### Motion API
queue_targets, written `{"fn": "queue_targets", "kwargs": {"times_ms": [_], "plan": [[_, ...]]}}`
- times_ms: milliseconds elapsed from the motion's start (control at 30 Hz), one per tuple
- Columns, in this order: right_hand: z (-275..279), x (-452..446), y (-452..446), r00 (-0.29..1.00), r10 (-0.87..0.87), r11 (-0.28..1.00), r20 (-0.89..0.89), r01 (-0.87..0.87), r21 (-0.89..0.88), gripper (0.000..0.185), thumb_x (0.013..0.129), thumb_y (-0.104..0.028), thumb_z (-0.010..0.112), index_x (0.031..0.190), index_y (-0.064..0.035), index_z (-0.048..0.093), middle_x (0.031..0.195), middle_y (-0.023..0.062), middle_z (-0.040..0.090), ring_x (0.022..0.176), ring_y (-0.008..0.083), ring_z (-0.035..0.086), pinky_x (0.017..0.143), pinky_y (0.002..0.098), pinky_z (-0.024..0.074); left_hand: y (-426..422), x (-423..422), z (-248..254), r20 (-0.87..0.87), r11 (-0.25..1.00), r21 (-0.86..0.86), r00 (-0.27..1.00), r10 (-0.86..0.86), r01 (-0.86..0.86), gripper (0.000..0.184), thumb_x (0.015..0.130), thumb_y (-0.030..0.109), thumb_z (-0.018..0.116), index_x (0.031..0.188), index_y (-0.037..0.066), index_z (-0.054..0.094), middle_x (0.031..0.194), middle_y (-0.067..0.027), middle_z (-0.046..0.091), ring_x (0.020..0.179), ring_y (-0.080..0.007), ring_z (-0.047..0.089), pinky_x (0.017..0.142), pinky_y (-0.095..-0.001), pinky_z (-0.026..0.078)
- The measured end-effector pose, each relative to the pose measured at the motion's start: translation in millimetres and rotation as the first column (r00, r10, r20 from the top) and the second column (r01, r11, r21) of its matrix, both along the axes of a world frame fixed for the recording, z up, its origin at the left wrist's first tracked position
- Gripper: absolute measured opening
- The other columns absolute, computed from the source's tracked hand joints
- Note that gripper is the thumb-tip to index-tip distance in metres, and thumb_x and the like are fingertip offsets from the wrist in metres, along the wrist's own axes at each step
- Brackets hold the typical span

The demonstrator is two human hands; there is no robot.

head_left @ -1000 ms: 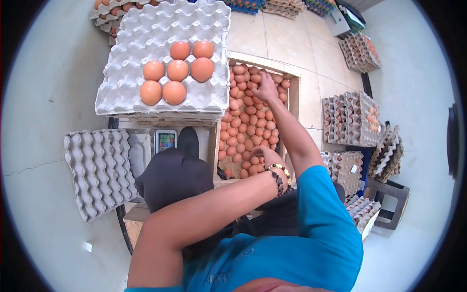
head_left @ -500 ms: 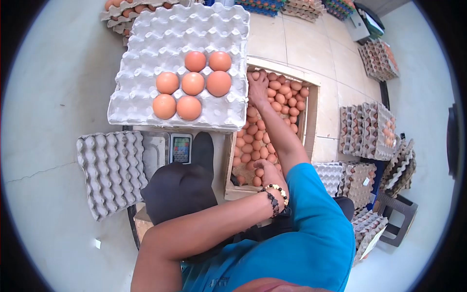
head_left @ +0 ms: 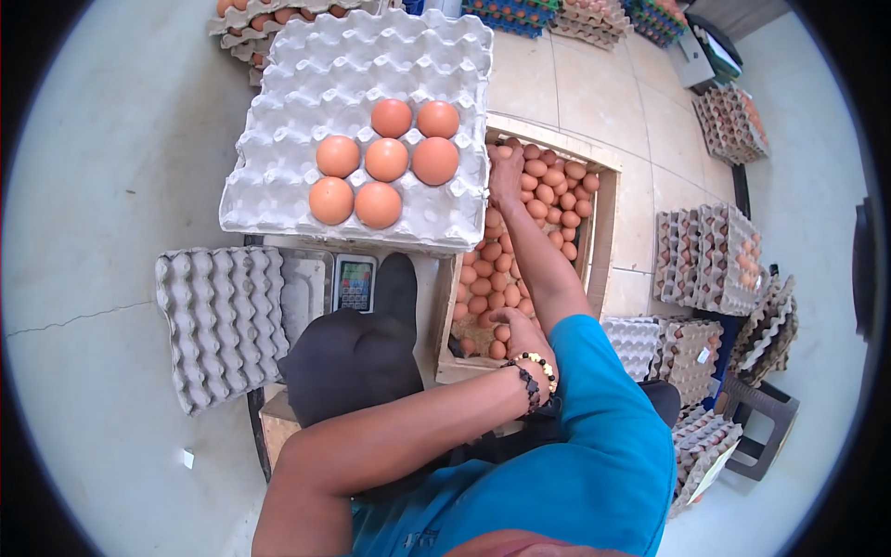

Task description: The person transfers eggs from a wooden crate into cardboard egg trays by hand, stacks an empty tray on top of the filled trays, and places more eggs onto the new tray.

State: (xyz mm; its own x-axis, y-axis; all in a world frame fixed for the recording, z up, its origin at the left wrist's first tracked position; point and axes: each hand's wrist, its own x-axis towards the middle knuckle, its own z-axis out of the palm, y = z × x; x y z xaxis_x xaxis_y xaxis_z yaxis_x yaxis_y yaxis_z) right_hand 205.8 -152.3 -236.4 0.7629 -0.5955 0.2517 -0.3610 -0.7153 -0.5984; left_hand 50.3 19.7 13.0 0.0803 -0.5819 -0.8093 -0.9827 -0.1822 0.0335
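An egg (head_left: 504, 151) is grasped by the right hand (head_left: 507, 178) in the crate (head_left: 605, 218), center frame; whether another egg (head_left: 502, 331) is gripped by the left hand (head_left: 526, 332), lower down, cannot be told.

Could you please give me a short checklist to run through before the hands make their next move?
1. Free cups in the grey moulded-pulp tray: ok, most are bare.
2. Seven round brown eggs seated in its cups: ok.
3. Loose brown eggs available in the pale wooden crate: ok, many.
4. Right hand secure on an egg: cannot tell; its fingers are among the crate's eggs, contact partly hidden.
5. Left hand, with beaded bracelets, gripping firmly: cannot tell; an egg shows by its fingers.
6. White-framed digital scale panel readable: not ok, figures too small.
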Motion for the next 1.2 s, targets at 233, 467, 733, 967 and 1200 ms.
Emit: {"fn": "queue_targets", "kwargs": {"times_ms": [233,467,733,967,1200], "plan": [[-4.9,-27.1,-15.6,0.99,0.111,0.936,-0.091,-0.073,0.343,0.042,0.074,-0.04,0.074,0.098,-0.0055,0.07,0.107,0.0198,0.053,0.101,0.0319,0.051,0.084,0.0427,0.0476,-3.7,-10.0,5.5,-0.037,0.996,-0.074,0.998,-0.06,0.057,0.038,0.096,0.023,0.049,0.13,0.008,0.059,0.121,-0.0109,0.062,0.11,-0.0316,0.057,0.084,-0.0544,0.041],[45.3,-126.1,2.1,0.943,-0.289,-0.227,0.166,-0.236,0.945,0.036,0.087,-0.044,0.063,0.089,-0.0091,0.059,0.094,0.0055,0.056,0.092,0.0216,0.055,0.066,0.0398,0.0516,-15.2,-18.4,-9.4,-0.015,0.989,-0.14,0.999,-0.051,0.048,0.037,0.092,0.032,0.058,0.123,0.011,0.066,0.122,-0.0054,0.065,0.113,-0.0271,0.059,0.084,-0.0515,0.041],[113.4,-194.7,89.3,0.728,-0.627,-0.167,0.277,-0.473,0.865,0.051,0.089,-0.06,0.049,0.079,-0.0099,0.053,0.087,0.0108,0.056,0.08,0.0267,0.056,0.06,0.0342,0.048,-27.4,47.5,33.0,-0.137,0.97,-0.24,0.988,-0.071,0.036,0.039,0.078,0.031,0.065,0.107,0.005,0.069,0.098,-0.0158,0.071,0.099,-0.0302,0.068,0.081,-0.043,0.054],[138.5,-271.3,109.8,0.711,-0.512,-0.383,0.482,-0.692,0.612,0.063,0.083,-0.069,0.047,0.075,-0.0064,0.049,0.11,0.018,0.05,0.088,0.0305,0.048,0.054,0.0284,0.0457,-15.5,96.8,40.8,-0.2,0.762,-0.623,0.978,0.065,-0.178,0.034,0.085,0.029,0.057,0.108,0.005,0.063,0.098,-0.0199,0.068,0.096,-0.0349,0.065,0.085,-0.0441,0.051],[174.6,-323.9,115.0,0.671,-0.607,-0.231,0.426,-0.661,0.714,0.057,0.09,-0.059,0.047,0.075,-0.0046,0.052,0.094,0.0126,0.052,0.087,0.0297,0.055,0.056,0.0347,0.0454,-7.3,93.9,38.6,-0.329,0.781,-0.588,0.944,0.008,-0.212,0.037,0.088,0.026,0.056,0.116,0.002,0.06,0.098,-0.0187,0.068,0.096,-0.0342,0.065,0.085,-0.0415,0.051]]}}
